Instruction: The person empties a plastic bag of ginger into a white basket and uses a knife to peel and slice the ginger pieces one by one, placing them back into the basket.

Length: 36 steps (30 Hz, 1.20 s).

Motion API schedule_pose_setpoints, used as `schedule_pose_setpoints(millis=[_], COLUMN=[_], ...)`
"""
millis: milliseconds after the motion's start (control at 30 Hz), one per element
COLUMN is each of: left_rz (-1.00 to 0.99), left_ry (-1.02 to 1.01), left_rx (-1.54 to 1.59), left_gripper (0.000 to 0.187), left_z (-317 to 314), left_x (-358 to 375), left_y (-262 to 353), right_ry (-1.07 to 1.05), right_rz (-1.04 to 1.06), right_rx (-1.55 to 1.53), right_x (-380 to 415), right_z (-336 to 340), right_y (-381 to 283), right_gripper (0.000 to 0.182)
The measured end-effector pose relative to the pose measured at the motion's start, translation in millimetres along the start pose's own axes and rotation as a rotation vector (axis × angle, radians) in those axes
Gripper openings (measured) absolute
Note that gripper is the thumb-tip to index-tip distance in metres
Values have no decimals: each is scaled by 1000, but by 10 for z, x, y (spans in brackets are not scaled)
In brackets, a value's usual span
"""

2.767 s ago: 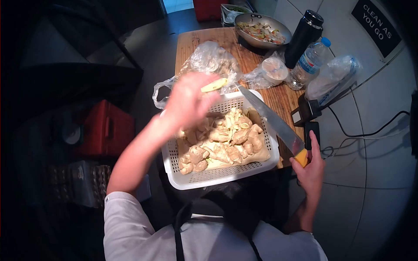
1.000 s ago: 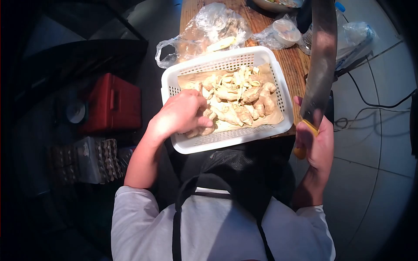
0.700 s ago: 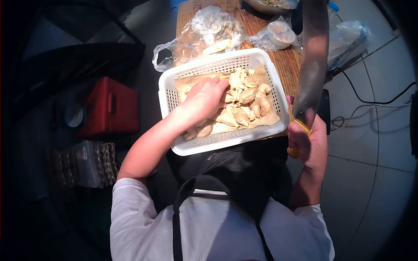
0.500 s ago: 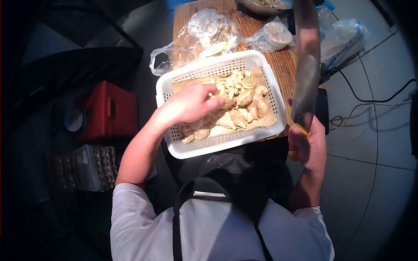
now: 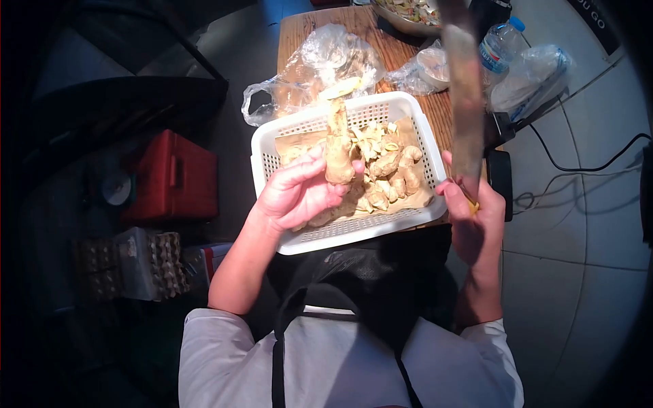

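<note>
Head view: left hand (image 5: 299,194) has its fingers wrapped round a long piece of ginger root (image 5: 338,148), lifted upright above the white perforated basket (image 5: 354,228). Right hand (image 5: 473,217) is clenched on the yellow handle of a big knife (image 5: 464,102), blade pointing up and away, clear of the root. No cut into this piece shows yet. By the look of it the job is partway: pale slices and trimmings (image 5: 371,136) sit heaped toward the basket's far side, while several whole knobbly roots (image 5: 401,170) lie on the brown paper lining, untouched. Beyond the basket, on the wooden table (image 5: 299,27), a crumpled clear plastic bag (image 5: 326,64) holds something pale. A metal bowl (image 5: 408,13) of chopped vegetables sits at the far edge, a water bottle (image 5: 500,44) close beside it.
</note>
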<state>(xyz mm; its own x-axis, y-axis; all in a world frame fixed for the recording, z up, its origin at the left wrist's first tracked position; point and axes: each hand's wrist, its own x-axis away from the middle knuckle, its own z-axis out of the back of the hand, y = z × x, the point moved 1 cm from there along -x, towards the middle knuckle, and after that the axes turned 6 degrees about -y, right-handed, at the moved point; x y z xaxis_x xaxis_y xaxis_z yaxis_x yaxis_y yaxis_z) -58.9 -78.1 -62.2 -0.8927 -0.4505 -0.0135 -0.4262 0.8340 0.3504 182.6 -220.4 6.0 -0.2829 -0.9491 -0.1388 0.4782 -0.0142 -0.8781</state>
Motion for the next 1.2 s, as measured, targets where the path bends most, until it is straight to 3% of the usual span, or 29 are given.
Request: schedule_pose_setpoints(millis=[133,300,433,633,933,1133,1200], left_rz=[-99,-240,-345,-431,-470,-478,-457], left_ry=[-3,79,-48,141,114,346,341], left_rx=[-52,-146,-109,52,141,120,84], left_gripper=[42,33,29,32,38,33,35], left_z=[26,-99,20,-86,-74,-306,-208], left_x=[-27,-80,-161,-242,-235,-273,-250], left_y=[3,-27,-92,-304,-341,-324,-315], right_ry=[-12,-66,-84,14,32,-83,-84], right_rz=[-12,216,204,358,293,224,223], right_rx=[140,247,186,310,384,419,425], right_x=[-65,-94,-108,-117,-91,-24,-14], right_z=[-87,-220,-280,-474,-632,-607,-622], right_y=[-173,16,-59,15,0,-47,-30], right_gripper=[45,78,75,73,74,72,72])
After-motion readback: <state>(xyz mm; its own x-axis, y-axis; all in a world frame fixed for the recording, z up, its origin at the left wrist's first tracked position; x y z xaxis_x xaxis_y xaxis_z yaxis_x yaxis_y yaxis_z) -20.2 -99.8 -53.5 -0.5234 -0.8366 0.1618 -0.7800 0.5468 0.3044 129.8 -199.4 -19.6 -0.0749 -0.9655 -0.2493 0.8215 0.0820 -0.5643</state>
